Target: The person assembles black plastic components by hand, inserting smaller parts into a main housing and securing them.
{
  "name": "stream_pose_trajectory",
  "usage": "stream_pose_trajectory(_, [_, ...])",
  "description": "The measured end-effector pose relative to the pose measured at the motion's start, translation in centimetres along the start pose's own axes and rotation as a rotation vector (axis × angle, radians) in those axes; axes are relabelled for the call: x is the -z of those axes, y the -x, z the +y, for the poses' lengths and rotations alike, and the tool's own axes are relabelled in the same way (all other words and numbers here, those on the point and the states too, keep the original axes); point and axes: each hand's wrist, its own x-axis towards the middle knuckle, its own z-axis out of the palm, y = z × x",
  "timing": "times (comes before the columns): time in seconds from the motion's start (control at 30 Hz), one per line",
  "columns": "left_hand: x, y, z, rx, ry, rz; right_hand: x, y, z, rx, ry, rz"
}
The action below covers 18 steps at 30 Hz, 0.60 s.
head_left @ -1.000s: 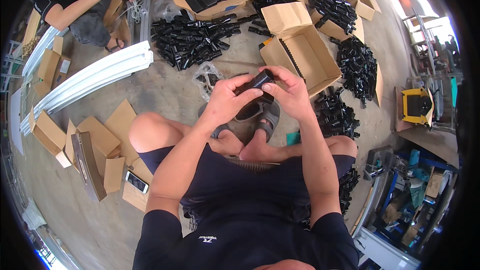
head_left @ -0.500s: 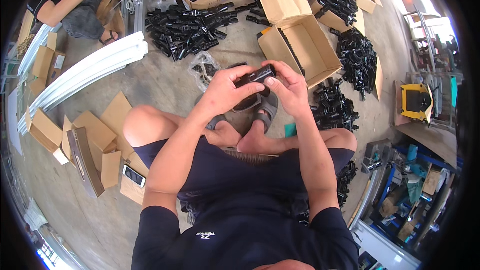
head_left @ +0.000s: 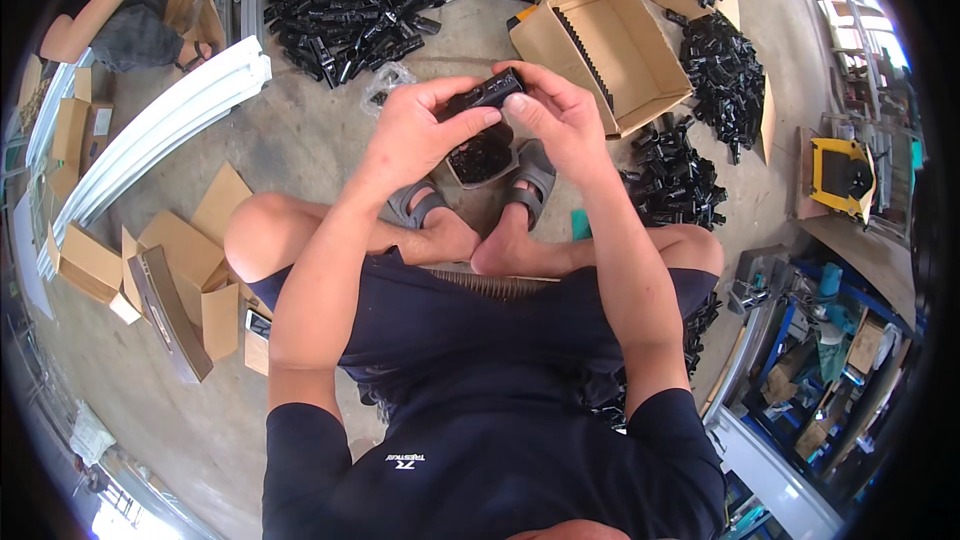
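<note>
Between both hands, above my feet, I hold a glossy black tube-shaped part, tilted up toward the right. My left hand is closed round its left end, thumb along the near side. My right hand grips the right end, the thumb pressed close to it. Below them, between my sandals, stands an open container with small dark pieces in it, too small to name. A clear plastic bag lies on the floor just beyond my left hand.
Heaps of similar black parts lie ahead, with another pile on the right. An open cardboard box stands ahead right. White profiles and opened cartons are on the left, near a phone. A co-worker's arm shows at far left.
Both hands have moved slightly up and left in the picture, still holding the black part. The container between my feet shows more plainly. The whole view has shifted a little.
</note>
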Motion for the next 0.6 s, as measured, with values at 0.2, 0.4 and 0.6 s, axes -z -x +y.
stream_pose_trajectory(0.2, [2.6,-0.8,-1.7,-0.055,-0.329,0.175,2.2,-2.8,9.0,-0.34,0.57,0.062])
stream_pose_trajectory(0.4, [2.3,-1.5,-2.0,-0.227,-0.829,0.288,-0.8,-0.5,22.3,0.052,1.45,-0.44])
stream_pose_trajectory(0.6, [2.4,-2.2,-2.6,-0.328,-0.937,0.306,-2.2,-0.7,26.0,0.166,1.602,-0.703])
